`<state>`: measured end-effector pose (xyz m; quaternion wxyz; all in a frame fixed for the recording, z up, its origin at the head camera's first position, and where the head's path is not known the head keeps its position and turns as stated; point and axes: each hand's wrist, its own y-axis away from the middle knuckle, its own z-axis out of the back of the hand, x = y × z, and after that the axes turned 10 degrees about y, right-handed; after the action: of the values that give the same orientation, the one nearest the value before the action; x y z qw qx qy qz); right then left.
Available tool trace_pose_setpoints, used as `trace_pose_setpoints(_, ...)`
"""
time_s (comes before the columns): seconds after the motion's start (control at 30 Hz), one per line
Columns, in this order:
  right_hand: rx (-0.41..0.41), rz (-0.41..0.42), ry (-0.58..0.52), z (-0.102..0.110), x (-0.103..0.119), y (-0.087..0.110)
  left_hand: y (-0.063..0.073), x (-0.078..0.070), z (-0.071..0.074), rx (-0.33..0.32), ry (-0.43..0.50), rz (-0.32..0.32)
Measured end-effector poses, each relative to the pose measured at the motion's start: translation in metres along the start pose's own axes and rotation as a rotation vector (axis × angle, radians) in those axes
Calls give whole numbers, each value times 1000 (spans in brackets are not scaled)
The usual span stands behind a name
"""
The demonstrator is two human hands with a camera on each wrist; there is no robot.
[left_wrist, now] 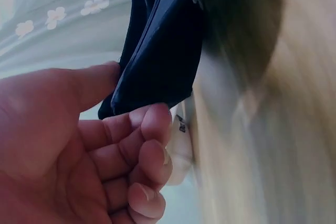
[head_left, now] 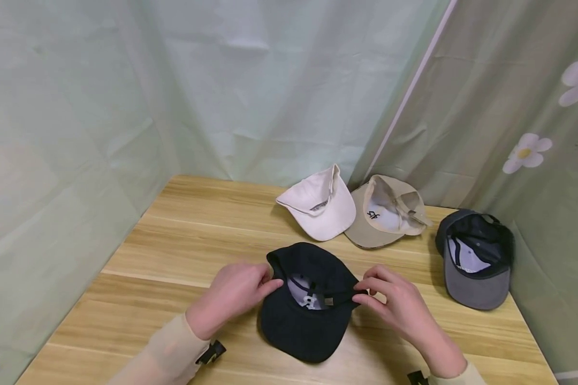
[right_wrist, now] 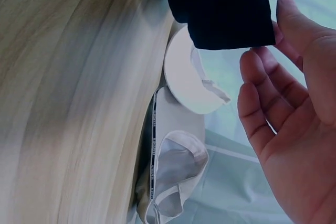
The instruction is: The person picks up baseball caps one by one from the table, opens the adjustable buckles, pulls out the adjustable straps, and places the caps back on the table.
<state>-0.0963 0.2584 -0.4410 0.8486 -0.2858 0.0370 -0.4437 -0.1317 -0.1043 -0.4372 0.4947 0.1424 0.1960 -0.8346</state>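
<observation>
A black baseball cap (head_left: 304, 334) is held between both hands over the table, its opening facing up and its brim toward me. My left hand (head_left: 238, 291) pinches the cap's left edge between thumb and fingers. In the left wrist view, the thumb lies on one side of the dark cloth (left_wrist: 157, 61) and the index finger on the other. The right hand (head_left: 395, 299) pinches the opposite edge near the back strap. In the right wrist view, a corner of the black cap (right_wrist: 226, 14) sits at the thumb and fingertips. White lining shows inside the cap.
Behind the black cap stand a white cap (head_left: 313, 200) and a beige cap (head_left: 366, 230), side by side. A dark grey cap (head_left: 479, 289) lies at the table's right edge. Pale curtains (head_left: 270, 96) with flower prints border the wooden table (head_left: 173, 246).
</observation>
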Motion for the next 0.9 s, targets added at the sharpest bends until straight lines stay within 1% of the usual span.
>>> trace_pose_setpoints(0.2, 20, -6, -8, -1, 1, 1, 3, -2, -3, 9, 32, -40)
trace_pose_setpoints(0.33, 26, -2, -24, -1, 1, 0, 4, -3, -3, 21, 50, -38)
trace_pose_setpoints(0.53, 32, -8, -51, -2, 2, -1, 4, -2, -4, -1, 68, -53)
trace_pose_setpoints(0.73, 26, -3, -55, -2, 3, -3, 1, 5, -5, -38, 83, -75)
trace_pose_setpoints(0.8, 20, -6, -34, -2, 3, -3, 0, 9, -4, -51, 86, -83)
trace_pose_setpoints(0.9, 21, -26, 22, -2, 3, -4, -1, 15, -1, -50, 94, -72)
